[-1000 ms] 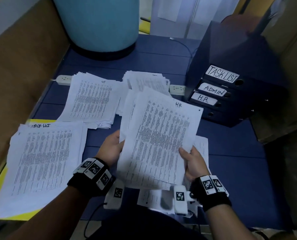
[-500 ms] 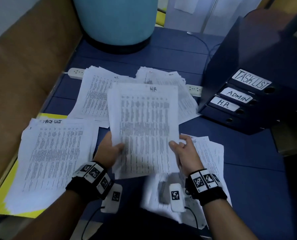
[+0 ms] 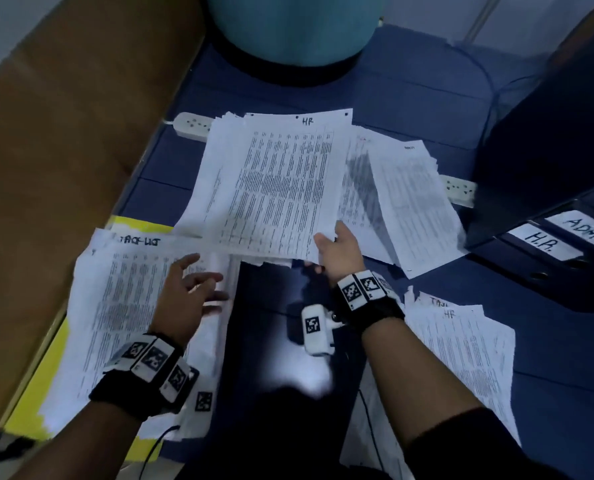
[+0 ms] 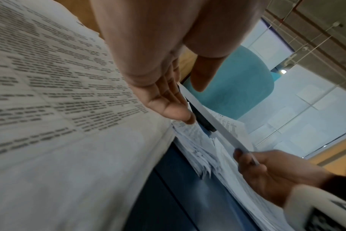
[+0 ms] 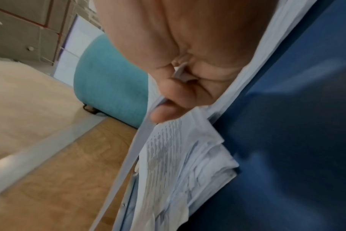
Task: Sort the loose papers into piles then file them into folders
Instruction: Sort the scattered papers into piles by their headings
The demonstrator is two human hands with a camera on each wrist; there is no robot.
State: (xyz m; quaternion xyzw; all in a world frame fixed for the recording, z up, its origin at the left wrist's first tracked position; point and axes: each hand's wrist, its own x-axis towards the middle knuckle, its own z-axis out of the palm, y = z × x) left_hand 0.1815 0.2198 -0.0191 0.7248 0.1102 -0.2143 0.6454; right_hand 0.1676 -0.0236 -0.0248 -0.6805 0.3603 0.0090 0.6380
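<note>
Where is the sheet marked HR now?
In the head view the HR sheet is at centre, pinched at its near right corner by the right hand over the far pile, beyond the open left hand and left of the binders.

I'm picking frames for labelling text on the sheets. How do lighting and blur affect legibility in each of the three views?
Head view: dim, bluish; the left hand is motion-smeared, yet the HR sheet held by the right hand keeps a readable heading. Left wrist view: brighter, printed lines on the near pile smeared. Right wrist view: soft throughout, text blurred, bright window glare behind.
</note>
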